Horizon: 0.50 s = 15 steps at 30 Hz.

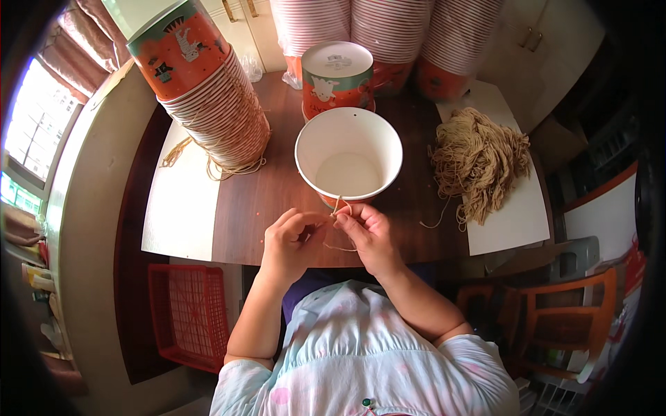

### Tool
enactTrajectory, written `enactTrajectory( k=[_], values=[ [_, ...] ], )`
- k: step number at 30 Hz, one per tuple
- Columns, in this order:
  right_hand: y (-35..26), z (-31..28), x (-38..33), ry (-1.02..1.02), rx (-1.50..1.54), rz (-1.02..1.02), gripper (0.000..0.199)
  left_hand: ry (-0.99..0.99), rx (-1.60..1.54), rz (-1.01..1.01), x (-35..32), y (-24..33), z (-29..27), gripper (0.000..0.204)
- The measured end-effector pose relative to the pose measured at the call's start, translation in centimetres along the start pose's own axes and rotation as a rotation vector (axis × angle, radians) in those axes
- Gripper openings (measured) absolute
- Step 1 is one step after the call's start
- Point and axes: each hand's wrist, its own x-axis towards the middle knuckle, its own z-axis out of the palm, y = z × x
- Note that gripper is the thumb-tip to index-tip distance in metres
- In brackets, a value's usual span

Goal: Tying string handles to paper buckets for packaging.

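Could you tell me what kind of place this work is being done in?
Probably a home used for piecework: a wooden table by a window, tall stacks of paper buckets, a heap of string, and both hands working string at one open bucket.

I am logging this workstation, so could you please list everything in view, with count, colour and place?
open paper bucket: one, white inside, orange outside, table centre, by both hands
string piece: one, tan, running from the bucket's near rim into the fingers
upside-down bucket: one, orange, white base, behind the open one
nested bucket stack: one, orange and white, lying tilted at table left
rear bucket stacks: three, striped, orange ends, table back
string bundle: one, tan, on white sheet, right
loose strings: a few, tan, under the tilted stack
table: one, dark wood
crate: one, red, floor left
chair: one, orange wood, right
left hand: pinching string
right hand: pinching string
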Motion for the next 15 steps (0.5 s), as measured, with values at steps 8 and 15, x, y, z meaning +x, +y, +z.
enactTrajectory(
  k=[8, 15],
  values=[
    [-0.22, -0.55, -0.11, -0.033, 0.008, 0.054, 0.011, -0.146, -0.555, -0.279, 0.13, 0.18, 0.28, 0.030],
    [-0.46, -0.50, -0.24, -0.015, -0.092, -0.067, 0.017, -0.201, -0.486, -0.368, 0.73, -0.21, 0.12, 0.016]
  ],
)
